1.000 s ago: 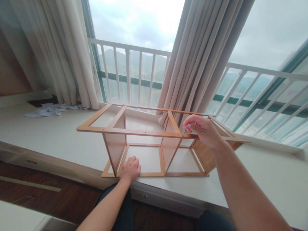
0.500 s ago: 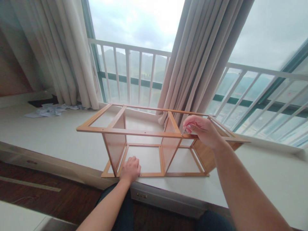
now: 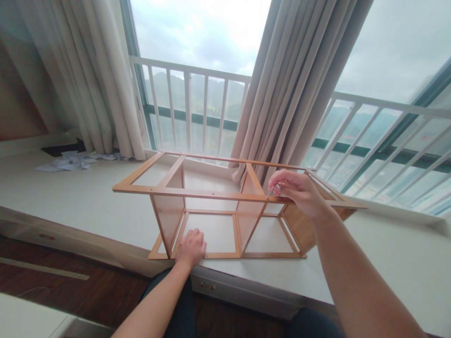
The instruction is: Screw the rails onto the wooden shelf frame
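Observation:
A wooden shelf frame [image 3: 211, 192] lies on its side, with several boards set crosswise between its upper and lower rails. My left hand [image 3: 191, 247] is closed over its lower front rail, fingers curled; what the fingertips touch is hidden. Above the upper front rail, my right hand [image 3: 294, 190] pinches a thin metal hex key [image 3: 270, 191]. The key's lower end meets the rail at a small silver screw head [image 3: 267, 197], close to the middle board [image 3: 251, 216]. Part of the key is covered by my fingers.
The frame stands on a white window ledge [image 3: 88, 202] with a drop at its front edge. Papers [image 3: 66, 162] and a dark flat item [image 3: 58, 149] lie far left. Behind are grey curtains [image 3: 282, 94] and a white railing [image 3: 190, 103]. My legs are below the ledge.
My right hand has turned slightly, and the hex key's angle in the fingers has shifted a little. The left hand and the frame have stayed in place.

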Motion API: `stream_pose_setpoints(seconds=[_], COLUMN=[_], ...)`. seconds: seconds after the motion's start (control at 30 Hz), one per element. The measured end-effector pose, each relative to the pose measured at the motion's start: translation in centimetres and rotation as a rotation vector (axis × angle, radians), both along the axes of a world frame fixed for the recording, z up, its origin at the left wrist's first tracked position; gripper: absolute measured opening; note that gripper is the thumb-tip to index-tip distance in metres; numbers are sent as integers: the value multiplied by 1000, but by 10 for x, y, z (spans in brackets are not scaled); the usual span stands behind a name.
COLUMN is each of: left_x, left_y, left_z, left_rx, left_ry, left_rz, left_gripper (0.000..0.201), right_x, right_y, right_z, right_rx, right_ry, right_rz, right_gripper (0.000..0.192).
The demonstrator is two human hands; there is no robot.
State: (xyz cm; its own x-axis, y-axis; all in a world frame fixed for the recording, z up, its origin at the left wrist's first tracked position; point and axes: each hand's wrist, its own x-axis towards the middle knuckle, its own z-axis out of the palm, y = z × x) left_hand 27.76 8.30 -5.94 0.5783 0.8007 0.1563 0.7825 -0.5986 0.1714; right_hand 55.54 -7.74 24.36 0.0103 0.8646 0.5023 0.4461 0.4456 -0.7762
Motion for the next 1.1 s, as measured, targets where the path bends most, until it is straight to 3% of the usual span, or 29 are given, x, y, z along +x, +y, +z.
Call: stream_pose_setpoints(seconds=[0.17, 0.6, 1.1], left_x=[0, 0, 0], left_y=[1, 0, 1], left_z=[-5, -2, -4], left_rx=[33, 10, 16], left_ry=[5, -4, 0], left_rz=[-10, -10, -3], left_gripper=[22, 22, 22], right_x=[6, 8, 2], right_y=[-3, -4, -4], right_z=[-1, -3, -2], right_rx=[-23, -44, -19], right_ry=[-32, -6, -13], right_rz=[14, 32, -73], right_gripper=[12, 17, 27])
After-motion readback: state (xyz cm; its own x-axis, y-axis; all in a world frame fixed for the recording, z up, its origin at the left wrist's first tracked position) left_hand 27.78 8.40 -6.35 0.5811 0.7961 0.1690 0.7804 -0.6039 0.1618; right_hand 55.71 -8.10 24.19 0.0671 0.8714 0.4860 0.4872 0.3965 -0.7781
